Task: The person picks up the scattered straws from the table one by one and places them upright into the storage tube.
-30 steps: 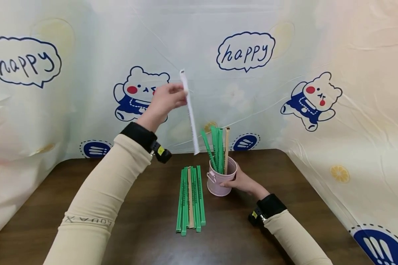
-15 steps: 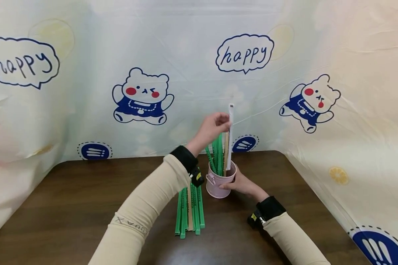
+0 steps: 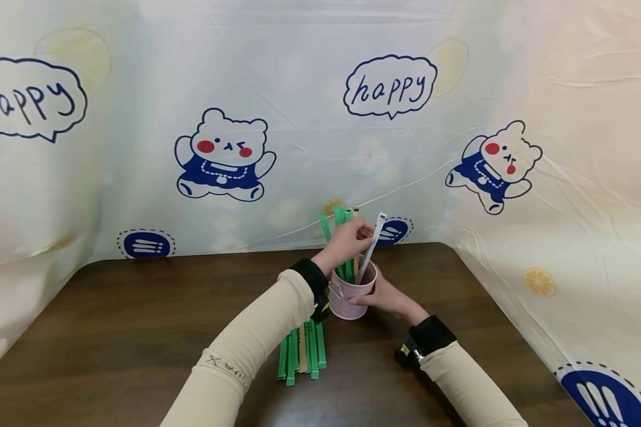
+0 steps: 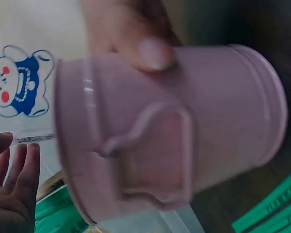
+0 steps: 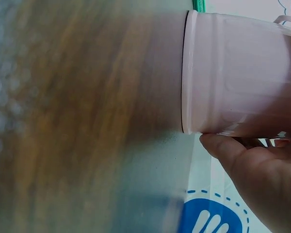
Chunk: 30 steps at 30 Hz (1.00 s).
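Head view: white strip (image 3: 371,250) leans inside pink bucket (image 3: 348,306), apparently the placing step, right hand (image 3: 389,293) gripping the bucket, open room overhead; left wrist view: left hand (image 4: 12,199) at the strip beyond the rim (image 4: 62,107), pinching or released I cannot tell, next presumably calling for clean withdrawal; right wrist view: bucket's base edge (image 5: 188,77) unobstructed.

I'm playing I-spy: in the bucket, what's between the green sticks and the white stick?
A brown stick stands between the green sticks and the white stick. The head view shows it, though the left hand hides part.
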Each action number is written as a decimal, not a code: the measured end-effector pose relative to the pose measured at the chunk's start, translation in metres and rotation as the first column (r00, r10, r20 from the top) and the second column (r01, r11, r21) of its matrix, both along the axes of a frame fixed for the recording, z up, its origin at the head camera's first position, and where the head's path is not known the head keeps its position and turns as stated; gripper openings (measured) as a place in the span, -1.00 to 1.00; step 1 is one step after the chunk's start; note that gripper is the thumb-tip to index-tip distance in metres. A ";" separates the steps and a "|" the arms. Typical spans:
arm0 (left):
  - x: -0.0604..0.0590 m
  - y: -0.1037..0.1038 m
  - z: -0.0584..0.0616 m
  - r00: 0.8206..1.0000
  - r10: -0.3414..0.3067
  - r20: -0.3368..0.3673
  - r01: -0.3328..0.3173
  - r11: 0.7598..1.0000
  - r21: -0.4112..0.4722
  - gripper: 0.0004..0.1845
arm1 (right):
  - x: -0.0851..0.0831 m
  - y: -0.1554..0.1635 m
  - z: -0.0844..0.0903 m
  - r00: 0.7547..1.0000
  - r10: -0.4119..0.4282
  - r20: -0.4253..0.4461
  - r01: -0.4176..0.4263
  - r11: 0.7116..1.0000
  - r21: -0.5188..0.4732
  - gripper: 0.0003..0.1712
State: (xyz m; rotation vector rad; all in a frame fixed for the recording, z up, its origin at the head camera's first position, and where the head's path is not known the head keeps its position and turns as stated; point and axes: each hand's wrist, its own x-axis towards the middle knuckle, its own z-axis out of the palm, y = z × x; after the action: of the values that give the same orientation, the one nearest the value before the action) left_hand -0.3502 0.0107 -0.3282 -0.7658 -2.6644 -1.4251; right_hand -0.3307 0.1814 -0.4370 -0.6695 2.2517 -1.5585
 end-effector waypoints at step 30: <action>0.016 -0.153 -0.081 0.901 0.346 0.261 -0.313 0.936 -0.159 -0.72 | -0.005 0.000 -0.003 0.999 0.006 -0.042 -0.007 1.000 -0.031 0.31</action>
State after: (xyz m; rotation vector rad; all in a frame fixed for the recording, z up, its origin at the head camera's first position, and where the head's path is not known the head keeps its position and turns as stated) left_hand -0.3341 -0.1419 -0.4097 -0.0950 -2.9200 -1.3935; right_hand -0.3359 0.1813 -0.4396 -0.7236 2.2575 -1.5937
